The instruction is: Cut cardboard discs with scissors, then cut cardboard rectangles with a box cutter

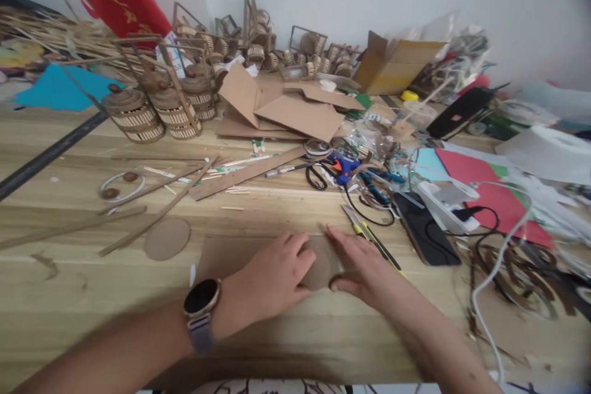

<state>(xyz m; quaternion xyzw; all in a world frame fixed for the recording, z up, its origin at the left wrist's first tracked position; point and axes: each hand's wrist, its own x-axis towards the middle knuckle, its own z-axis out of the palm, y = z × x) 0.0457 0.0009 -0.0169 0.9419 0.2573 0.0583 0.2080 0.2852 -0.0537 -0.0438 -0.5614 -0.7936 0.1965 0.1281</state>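
Observation:
A round cardboard disc lies on a rectangular piece of brown cardboard near the table's front. My left hand, a watch on its wrist, holds the disc's left side with bent fingers and thumb. At the opposite edge, my right hand holds the disc between its thumb and longer fingers; part of the rim is hidden by both hands. A second cardboard disc lies flat to the left. Just beyond my right hand is a yellow-and-black utility knife.
A dark phone and a white power strip with cables lie at right. Behind are a blue glue gun, folded cardboard and small lidded baskets. Thin wooden strips spread across the left.

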